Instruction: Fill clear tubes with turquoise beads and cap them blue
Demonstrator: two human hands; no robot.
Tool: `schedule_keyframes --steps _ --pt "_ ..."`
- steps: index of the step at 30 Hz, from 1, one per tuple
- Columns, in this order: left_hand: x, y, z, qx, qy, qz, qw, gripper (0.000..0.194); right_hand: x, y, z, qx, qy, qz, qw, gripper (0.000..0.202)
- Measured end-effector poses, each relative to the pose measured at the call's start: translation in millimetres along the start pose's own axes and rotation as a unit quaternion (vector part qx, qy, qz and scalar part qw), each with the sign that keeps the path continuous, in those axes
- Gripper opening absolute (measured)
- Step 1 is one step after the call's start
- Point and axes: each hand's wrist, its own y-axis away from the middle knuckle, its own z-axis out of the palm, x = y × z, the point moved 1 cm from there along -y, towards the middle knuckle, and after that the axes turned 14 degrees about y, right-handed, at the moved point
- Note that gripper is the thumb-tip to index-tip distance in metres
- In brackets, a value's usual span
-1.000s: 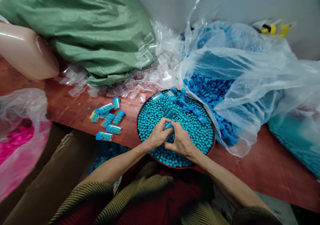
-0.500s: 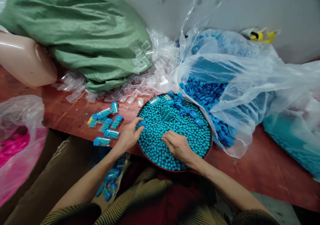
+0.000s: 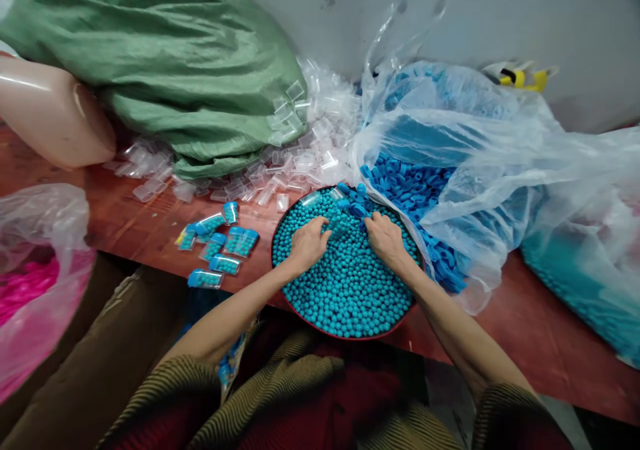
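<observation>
A round red-rimmed tray (image 3: 274,263) is full of small turquoise beads (image 3: 345,297). My left hand (image 3: 309,243) is over its left part, thumb and forefinger apart, beside a clear bead-filled container (image 3: 342,226) among the beads. At the upper right of the tray, my right hand (image 3: 386,238) has its fingers pinched together at the loose blue caps (image 3: 358,205); the fingertips partly hide the cap there. Left of the tray, several capped containers of beads (image 3: 225,263) lie on the red table (image 3: 145,230).
Empty clear containers (image 3: 300,163) are heaped behind the tray, by a green sack (image 3: 200,70). A plastic bag of blue caps (image 3: 415,177) stands right, with a bag of turquoise beads (image 3: 575,297) beyond. A beige jug (image 3: 50,113) and a bag of pink pieces (image 3: 30,290) are left.
My left hand has left its capped container with the others on the table and moved right over the tray. My right hand has gone from the beads up and right to the caps.
</observation>
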Motion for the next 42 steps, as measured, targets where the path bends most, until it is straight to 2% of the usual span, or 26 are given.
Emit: schedule_keyframes --steps 2,5,10,12,15,17,18,20,22,25,31,33,34,37,39,42 --pt "2 -7 14.5 -0.018 0.010 -0.014 1.000 0.030 1 3 2 -0.007 -0.002 -0.015 1.000 0.022" --pt "2 -9 26.6 -0.033 0.002 -0.017 0.999 0.033 1 14 3 -0.018 -0.018 -0.044 0.999 0.018" --pt "3 -8 36.8 -0.065 -0.053 -0.009 0.996 0.029 -10 43 -3 -0.054 -0.117 -0.187 0.974 0.038" --pt "4 -8 38.5 -0.069 -0.075 -0.013 0.995 0.028 -8 50 -8 -0.047 -0.148 -0.159 0.975 0.042" --pt "2 -9 39.2 -0.069 -0.087 -0.004 0.994 0.025 -1 48 -18 -0.043 -0.152 -0.008 0.987 0.035" --pt "1 -10 39.8 -0.075 -0.086 0.008 0.993 0.024 -2 38 -23 -0.095 -0.120 0.076 0.985 0.032" --pt "1 -11 40.3 -0.080 -0.086 0.012 0.993 0.024 -5 32 -26 -0.139 -0.098 0.092 0.981 0.035" --pt "0 -13 41.4 -0.092 -0.088 0.014 0.992 0.025 -15 20 -28 -0.220 -0.053 0.087 0.970 0.042" --pt "1 -16 41.5 -0.103 -0.086 0.015 0.991 0.025 -25 12 -30 -0.260 -0.014 0.071 0.963 0.040" --pt "1 -20 37.4 -0.122 -0.066 0.003 0.990 0.026 -28 9 -31 -0.281 0.025 0.047 0.958 0.031" --pt "0 -26 24.2 -0.173 0.009 -0.041 0.984 0.022 -12 17 -26 -0.304 0.047 -0.011 0.951 0.029" --pt "-2 -27 22.7 -0.177 0.050 -0.038 0.982 0.019 -7 16 -22 -0.292 0.027 0.018 0.956 0.027" --pt "-3 -26 22.5 -0.176 0.068 -0.033 0.981 0.018 -6 14 -20 -0.266 0.004 0.042 0.963 0.026" --pt "-4 -23 22.6 -0.171 0.109 -0.020 0.979 0.016 -7 9 -17 -0.127 -0.133 0.090 0.979 0.028" --pt "-3 -21 22.2 -0.167 0.123 -0.012 0.978 0.015 -13 8 -16 -0.051 -0.232 0.089 0.967 0.030" --pt "-2 -16 19.5 -0.159 0.128 -0.007 0.979 0.015 -21 12 -14 -0.037 -0.280 0.064 0.957 0.030"
